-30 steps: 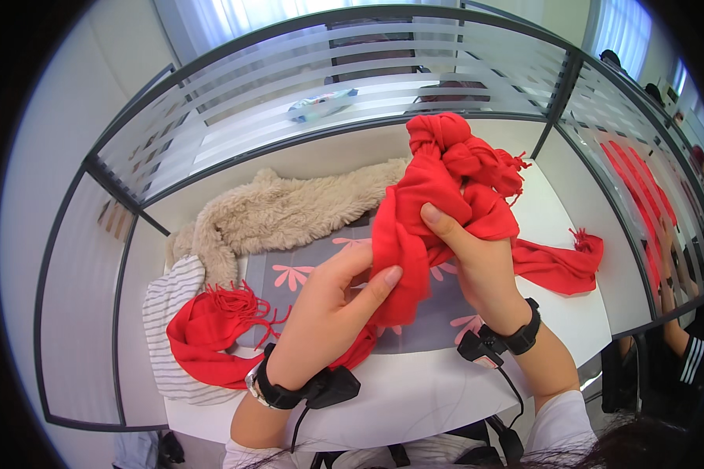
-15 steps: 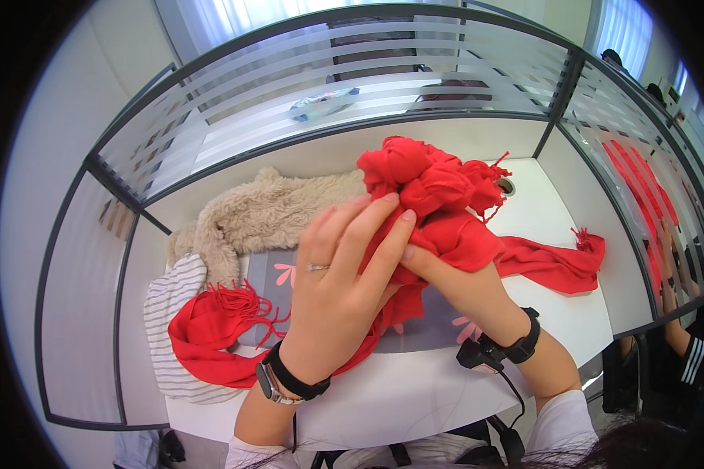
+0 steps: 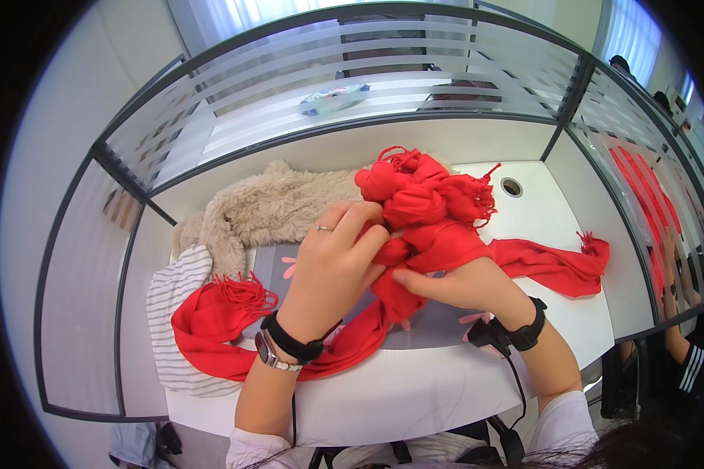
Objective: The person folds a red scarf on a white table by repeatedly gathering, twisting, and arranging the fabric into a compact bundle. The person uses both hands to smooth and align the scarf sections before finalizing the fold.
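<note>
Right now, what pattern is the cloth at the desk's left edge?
The cloth has thin dark stripes on white, clearest in the head view.

The left hand [image 3: 332, 270] is wearing a thin ring, a watch and a black band. The right hand [image 3: 457, 283] is wearing a black strap with a cabled device. White sleeves are showing.

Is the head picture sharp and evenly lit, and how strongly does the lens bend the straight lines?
In the head view, the hands, left and right, and the red scarf look sharp; light is bright and soft with only faint shadows on the white desk; the partition frame curves strongly; the corners are black; the windows at the top are washed out.
</note>
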Demonstrator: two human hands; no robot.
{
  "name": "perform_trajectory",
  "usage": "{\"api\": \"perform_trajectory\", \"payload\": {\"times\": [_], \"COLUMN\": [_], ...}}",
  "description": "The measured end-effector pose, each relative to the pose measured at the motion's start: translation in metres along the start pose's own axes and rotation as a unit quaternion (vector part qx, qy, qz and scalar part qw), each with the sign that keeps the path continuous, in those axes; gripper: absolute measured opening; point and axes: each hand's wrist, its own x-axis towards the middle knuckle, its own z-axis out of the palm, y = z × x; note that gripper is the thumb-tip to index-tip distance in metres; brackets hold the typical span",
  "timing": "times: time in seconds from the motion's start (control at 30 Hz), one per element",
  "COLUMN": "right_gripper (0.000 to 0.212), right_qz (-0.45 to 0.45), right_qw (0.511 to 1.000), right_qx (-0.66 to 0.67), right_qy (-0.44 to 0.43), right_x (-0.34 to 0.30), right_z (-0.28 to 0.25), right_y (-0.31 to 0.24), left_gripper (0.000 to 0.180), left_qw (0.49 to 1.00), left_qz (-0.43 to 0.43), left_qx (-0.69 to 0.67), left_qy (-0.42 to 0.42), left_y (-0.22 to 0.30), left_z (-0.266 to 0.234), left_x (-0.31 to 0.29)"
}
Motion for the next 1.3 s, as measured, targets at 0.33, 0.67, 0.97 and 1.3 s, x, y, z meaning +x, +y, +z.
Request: {"api": "perform_trajectory", "payload": {"times": [0.33,0.67,0.97,1.3], "right_gripper": [0.052,0.048,0.036,0.046], "right_qz": [-0.056,-0.070,-0.160,-0.069], "right_qw": [0.987,0.991,0.983,0.995], "right_qx": [-0.148,-0.116,-0.088,-0.070], "right_qy": [0.001,-0.014,0.002,-0.029], "right_x": [0.010,0.021,0.025,0.027], "right_z": [0.005,0.005,0.017,0.009], "right_y": [0.044,0.074,0.077,0.069], "left_gripper": [0.034,0.034,0.033,0.030], "left_qw": [0.997,0.935,0.946,0.947], "left_qz": [-0.033,-0.078,-0.118,-0.120], "left_qx": [0.012,-0.252,-0.210,-0.219], "left_qy": [-0.074,-0.239,-0.218,-0.201], "left_y": [-0.019,-0.036,-0.042,-0.055], "left_z": [0.026,0.025,0.031,0.042], "left_x": [-0.013,-0.025,-0.021,-0.033]}}
